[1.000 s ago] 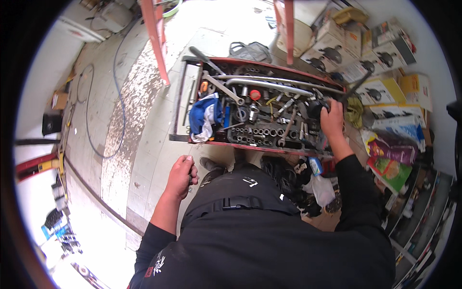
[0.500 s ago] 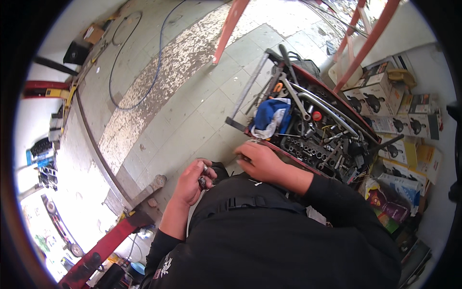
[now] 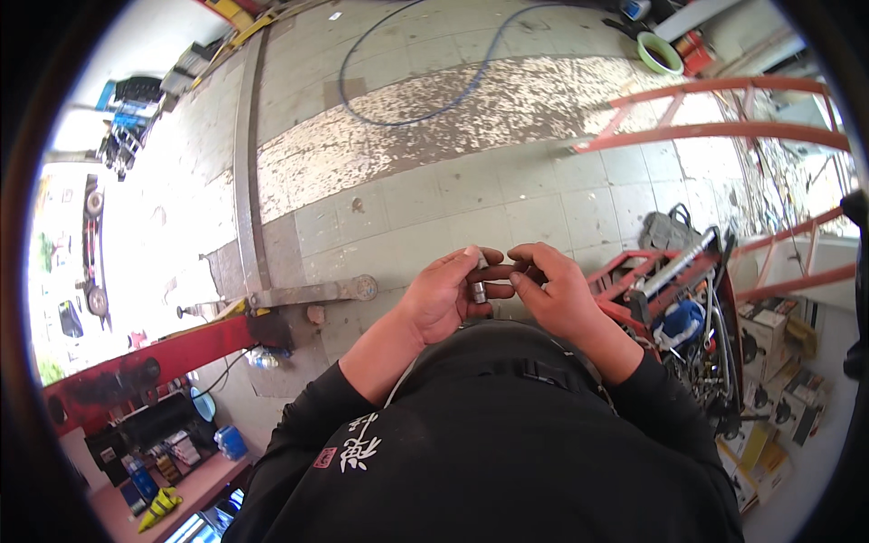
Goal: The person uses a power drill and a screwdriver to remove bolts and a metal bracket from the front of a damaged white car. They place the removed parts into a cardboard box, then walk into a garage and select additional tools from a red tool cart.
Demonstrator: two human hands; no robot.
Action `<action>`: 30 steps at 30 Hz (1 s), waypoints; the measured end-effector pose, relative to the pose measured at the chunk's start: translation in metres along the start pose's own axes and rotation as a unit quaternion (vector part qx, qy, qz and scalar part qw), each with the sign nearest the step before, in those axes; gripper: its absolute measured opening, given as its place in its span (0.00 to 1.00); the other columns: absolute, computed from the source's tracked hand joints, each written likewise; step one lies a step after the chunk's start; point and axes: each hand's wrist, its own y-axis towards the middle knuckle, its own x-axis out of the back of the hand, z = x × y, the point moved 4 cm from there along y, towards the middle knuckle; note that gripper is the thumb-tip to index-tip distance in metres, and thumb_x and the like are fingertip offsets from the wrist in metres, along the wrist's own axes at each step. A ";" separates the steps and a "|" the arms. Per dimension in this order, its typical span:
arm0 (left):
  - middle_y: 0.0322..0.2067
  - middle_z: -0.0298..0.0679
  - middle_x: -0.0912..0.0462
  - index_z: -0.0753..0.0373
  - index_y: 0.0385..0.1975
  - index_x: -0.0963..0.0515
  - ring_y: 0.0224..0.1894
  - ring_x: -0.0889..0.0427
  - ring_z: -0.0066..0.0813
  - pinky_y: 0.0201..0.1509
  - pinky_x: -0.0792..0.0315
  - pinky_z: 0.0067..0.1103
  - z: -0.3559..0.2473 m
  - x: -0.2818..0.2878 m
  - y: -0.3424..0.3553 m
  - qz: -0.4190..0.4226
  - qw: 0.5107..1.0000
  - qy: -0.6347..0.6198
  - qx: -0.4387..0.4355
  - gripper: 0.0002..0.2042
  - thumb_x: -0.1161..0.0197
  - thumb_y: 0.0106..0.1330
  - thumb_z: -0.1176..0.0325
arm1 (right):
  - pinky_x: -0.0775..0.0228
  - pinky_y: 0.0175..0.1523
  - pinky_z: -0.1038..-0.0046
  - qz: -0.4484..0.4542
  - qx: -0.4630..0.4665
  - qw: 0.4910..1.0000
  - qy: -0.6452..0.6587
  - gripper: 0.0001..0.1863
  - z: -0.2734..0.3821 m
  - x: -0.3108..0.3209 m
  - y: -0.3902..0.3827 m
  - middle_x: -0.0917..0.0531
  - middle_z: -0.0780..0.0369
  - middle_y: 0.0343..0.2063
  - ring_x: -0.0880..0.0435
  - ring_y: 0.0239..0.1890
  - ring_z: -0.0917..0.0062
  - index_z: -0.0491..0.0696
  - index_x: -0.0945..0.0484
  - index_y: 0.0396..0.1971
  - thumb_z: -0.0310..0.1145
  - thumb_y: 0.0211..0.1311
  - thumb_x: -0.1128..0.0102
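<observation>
My left hand (image 3: 442,295) is half closed, palm up, in front of my waist. A small shiny metal socket (image 3: 479,292) lies between its curled fingers. My right hand (image 3: 558,294) meets it from the other side, thumb and fingers bent together at the left fingertips. Whatever the right fingers may pinch is too small or hidden to name. To the right stands the red tool cart (image 3: 625,282), with wrenches and other metal tools inside. A blue and white cloth (image 3: 679,323) lies on top of them.
A red lift arm (image 3: 154,366) with a round-ended steel bar (image 3: 317,291) reaches in from the left. Red ladder-like frames (image 3: 715,136) stand at the right, near a grey bag (image 3: 668,230). A blue hose (image 3: 407,120) curls over the tiled floor. Cardboard boxes (image 3: 769,335) line the right wall.
My view has swung left, so the tool cart now sits farther right. My right hand has left the cart's edge and come together with my left hand.
</observation>
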 end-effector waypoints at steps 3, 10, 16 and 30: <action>0.63 0.44 0.12 0.58 0.64 0.22 0.59 0.10 0.37 0.51 0.16 0.28 -0.041 0.035 -0.013 0.017 0.999 -0.024 -0.023 0.22 0.50 0.91 0.47 | 0.19 0.45 0.68 0.025 0.017 1.000 0.002 0.15 0.024 -0.035 0.048 0.14 0.56 0.42 0.13 0.38 0.71 0.40 0.18 0.57 0.24 0.74 0.32; 0.58 0.44 0.11 0.57 0.61 0.19 0.55 0.09 0.37 0.52 0.16 0.31 -0.125 0.132 -0.019 -0.029 0.992 -0.099 -0.074 0.18 0.48 0.91 0.50 | 0.19 0.44 0.69 0.110 0.013 0.993 -0.027 0.16 0.038 -0.094 0.178 0.14 0.57 0.41 0.13 0.37 0.74 0.41 0.17 0.57 0.24 0.73 0.32; 0.50 0.40 0.11 0.57 0.58 0.19 0.47 0.10 0.29 0.47 0.17 0.27 -0.212 0.227 -0.049 -0.219 0.960 -0.083 -0.155 0.16 0.45 0.90 0.51 | 0.19 0.46 0.70 0.258 -0.035 0.961 -0.088 0.17 0.016 -0.155 0.337 0.12 0.58 0.40 0.13 0.37 0.74 0.41 0.17 0.58 0.27 0.72 0.30; 0.41 0.34 0.09 0.56 0.54 0.20 0.34 0.14 0.18 0.42 0.19 0.23 -0.311 0.435 -0.167 -0.389 0.780 -0.348 -0.344 0.14 0.41 0.89 0.51 | 0.19 0.61 0.56 0.551 0.198 0.746 -0.317 0.23 0.124 -0.454 0.641 0.14 0.49 0.53 0.12 0.54 0.54 0.43 0.19 0.60 0.37 0.71 0.29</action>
